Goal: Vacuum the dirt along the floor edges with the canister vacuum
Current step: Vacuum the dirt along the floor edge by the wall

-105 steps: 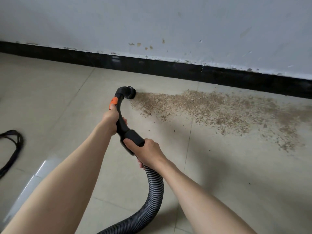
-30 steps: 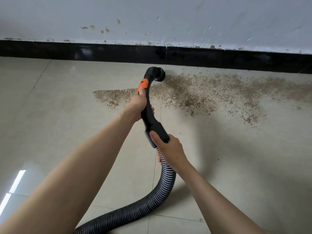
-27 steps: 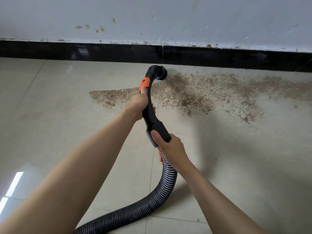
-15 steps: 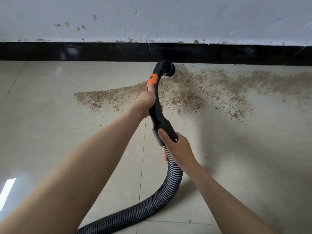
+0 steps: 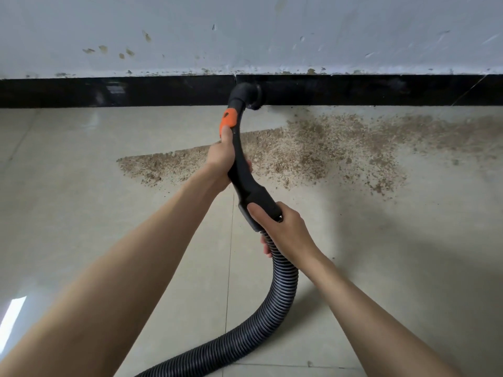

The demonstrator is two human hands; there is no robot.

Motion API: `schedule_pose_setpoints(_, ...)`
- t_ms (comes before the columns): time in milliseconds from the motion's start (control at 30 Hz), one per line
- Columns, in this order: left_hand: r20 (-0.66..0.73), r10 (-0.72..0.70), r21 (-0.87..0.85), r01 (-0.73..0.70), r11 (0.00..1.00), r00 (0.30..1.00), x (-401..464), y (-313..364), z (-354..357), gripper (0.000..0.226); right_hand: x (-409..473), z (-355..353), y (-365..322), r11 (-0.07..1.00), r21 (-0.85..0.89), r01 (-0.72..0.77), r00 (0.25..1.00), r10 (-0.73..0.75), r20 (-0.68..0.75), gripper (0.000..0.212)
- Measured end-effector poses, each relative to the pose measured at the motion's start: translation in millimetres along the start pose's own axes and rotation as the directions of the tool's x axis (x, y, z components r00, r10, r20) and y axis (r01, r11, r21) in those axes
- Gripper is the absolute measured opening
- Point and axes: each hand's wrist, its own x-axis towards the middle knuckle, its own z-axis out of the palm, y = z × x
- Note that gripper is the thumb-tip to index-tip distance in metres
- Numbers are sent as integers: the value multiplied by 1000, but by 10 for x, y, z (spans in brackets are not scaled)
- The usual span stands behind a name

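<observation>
Left hand clamped on handle, right hand on hose cuff; nozzle newly against skirting; dirt right of nozzle pending.

Both bare forearms are being extended from the lower corners toward frame centre, the left hand being curled shut higher up with thumb laid forward, the right hand being clenched just below it.
</observation>
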Motion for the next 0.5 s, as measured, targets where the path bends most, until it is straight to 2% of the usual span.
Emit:
schedule_pose_setpoints(167, 30, 56, -54, -54, 997, 998, -213, 90, -501, 56, 37, 384, -185, 989, -140, 56, 990, -36, 137, 41)
schedule_pose_setpoints(300, -11, 138, -106, -139, 985, 990, -377, 53, -879, 53, 55, 865, -341, 984, -148, 103, 986, -81, 147, 44)
schedule_pose_setpoints(400, -36, 94, -190, -99, 977, 995, -448, 76, -1276, 50, 86, 1190, -442, 948, -269, 168, 976, -122, 179, 32)
schedule_pose_setpoints(500, -28, 0, -312, -9, 950, 1000, -497, 143, -1731, 44, 121, 1500, -510, 913, -344, 221, 959, -140, 246, 30)
